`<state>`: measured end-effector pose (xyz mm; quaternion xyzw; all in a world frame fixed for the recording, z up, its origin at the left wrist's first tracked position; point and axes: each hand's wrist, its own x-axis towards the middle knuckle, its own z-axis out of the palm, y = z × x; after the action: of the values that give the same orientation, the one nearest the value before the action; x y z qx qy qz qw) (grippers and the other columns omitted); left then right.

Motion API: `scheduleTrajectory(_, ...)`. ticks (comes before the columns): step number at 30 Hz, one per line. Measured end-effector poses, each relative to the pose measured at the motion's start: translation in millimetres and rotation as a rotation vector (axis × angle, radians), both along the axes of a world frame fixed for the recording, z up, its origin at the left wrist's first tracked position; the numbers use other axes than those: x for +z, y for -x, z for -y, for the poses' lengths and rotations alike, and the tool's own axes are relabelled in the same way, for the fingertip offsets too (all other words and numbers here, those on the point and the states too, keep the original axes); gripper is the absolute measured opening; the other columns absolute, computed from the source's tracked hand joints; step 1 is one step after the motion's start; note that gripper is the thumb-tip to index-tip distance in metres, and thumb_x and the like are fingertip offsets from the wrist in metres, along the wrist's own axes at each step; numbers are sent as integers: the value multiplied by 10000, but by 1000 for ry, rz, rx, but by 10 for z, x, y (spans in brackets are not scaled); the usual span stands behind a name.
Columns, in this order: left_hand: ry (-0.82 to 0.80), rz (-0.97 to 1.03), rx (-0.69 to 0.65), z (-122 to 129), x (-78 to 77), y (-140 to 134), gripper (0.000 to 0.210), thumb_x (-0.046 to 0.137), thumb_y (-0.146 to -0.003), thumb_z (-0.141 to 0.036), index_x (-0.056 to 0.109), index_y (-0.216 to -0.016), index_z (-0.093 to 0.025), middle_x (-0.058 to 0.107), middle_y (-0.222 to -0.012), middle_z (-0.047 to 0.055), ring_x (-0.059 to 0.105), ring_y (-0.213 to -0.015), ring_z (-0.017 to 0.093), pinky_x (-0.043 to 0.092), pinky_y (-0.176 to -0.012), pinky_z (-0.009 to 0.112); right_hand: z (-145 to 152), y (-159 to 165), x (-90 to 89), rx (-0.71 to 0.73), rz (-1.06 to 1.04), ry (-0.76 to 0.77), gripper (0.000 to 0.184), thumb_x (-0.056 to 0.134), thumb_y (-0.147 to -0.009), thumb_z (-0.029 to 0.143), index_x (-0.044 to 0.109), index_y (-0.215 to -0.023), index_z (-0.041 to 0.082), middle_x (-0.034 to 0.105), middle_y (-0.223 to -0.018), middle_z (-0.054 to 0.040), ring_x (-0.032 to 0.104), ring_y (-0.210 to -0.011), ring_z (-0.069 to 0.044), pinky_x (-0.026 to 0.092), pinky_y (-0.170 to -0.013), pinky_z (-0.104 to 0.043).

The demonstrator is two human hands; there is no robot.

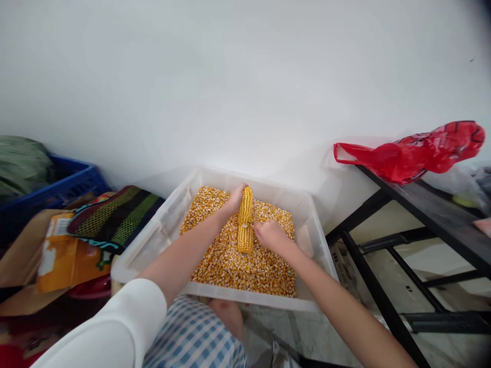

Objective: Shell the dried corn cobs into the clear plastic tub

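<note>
Closest to me are a white sleeve [111, 332] and a blue checked cloth [195, 337] over the person's lap. Past them, both bare forearms reach over a clear plastic tub [169, 225] half filled with loose corn kernels [238, 266]. A corn cob [245, 220] stands almost upright in the middle of the tub, its lower end down on the kernels; its rows are deep yellow and tight, with a thin gap across the middle. The left hand [233, 200] is curled around the upper part of the cob. The right hand [270, 234] is closed against the cob's middle from the side, fingers bunched; whether it pinches something small there I cannot tell.

Left of the tub lie a striped mesh bag [115, 217], an orange carton [65, 255] and a blue crate [53, 191]. To the right stands a black metal table [387, 240] with a red plastic bag [418, 151] on top. Behind everything is a plain white wall [245, 76].
</note>
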<state>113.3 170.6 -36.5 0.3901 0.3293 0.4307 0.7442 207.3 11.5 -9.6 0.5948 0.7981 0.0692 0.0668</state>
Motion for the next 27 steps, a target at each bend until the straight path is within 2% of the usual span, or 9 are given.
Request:
scheduleTrajectory(6, 13, -32, 13, -6, -8, -31, 276, 458, -677, -434, 498, -667, -160, 522, -443, 26, 540, -421, 180, 438, -432, 289, 14, 116, -29, -22, 56, 6, 210, 363, -824, 119, 558, -899, 102, 643, -796, -146, 608, -735, -202, 434, -660, -286)
scheduleTrajectory(11, -36, -43, 33, 44, 28, -46, 248, 455, -690, -405, 489, -656, -162, 506, -440, 16, 524, -405, 162, 421, -421, 267, -14, 94, -34, -41, 2, 29, 265, 332, -856, 186, 584, -889, 111, 647, -796, -143, 608, -727, -194, 417, -659, -271)
scheduleTrajectory(17, -267, -113, -39, 214, 137, -94, 219, 473, -699, -370, 499, -646, -160, 494, -459, -8, 493, -413, 128, 383, -424, 231, -52, -89, 12, 7, -141, 67, 334, 319, -876, 252, 630, -810, 150, 660, -813, -97, 590, -727, -151, 362, -666, -235)
scheduleTrajectory(21, -523, -223, -165, 366, 219, -191, 228, 481, -686, -347, 492, -565, -155, 477, -473, -27, 467, -455, 110, 364, -454, 213, -73, -147, 25, 44, -273, 118, 304, 357, -865, 249, 640, -814, 150, 660, -810, -72, 566, -698, -129, 336, -628, -217)
scheduleTrajectory(23, -651, -272, -186, 422, 250, -238, 233, 517, -659, -321, 483, -508, -147, 459, -478, -32, 460, -497, 102, 361, -487, 201, -72, -144, 23, 78, -308, 133, 270, 389, -848, 236, 642, -810, 147, 657, -811, -68, 555, -692, -127, 327, -610, -213)
scheduleTrajectory(25, -668, -284, -174, 439, 261, -254, 235, 532, -651, -316, 489, -498, -143, 454, -479, -30, 460, -517, 101, 360, -500, 195, -62, -138, 27, 98, -318, 146, 254, 410, -835, 232, 644, -788, 146, 656, -793, -63, 547, -669, -125, 318, -591, -212)
scheduleTrajectory(27, -553, -254, -161, 409, 246, -226, 238, 515, -671, -346, 508, -545, -144, 462, -472, -24, 465, -490, 109, 362, -476, 205, -48, -140, 40, 89, -315, 149, 279, 399, -845, 251, 645, -764, 147, 656, -758, -58, 541, -636, -119, 310, -580, -213)
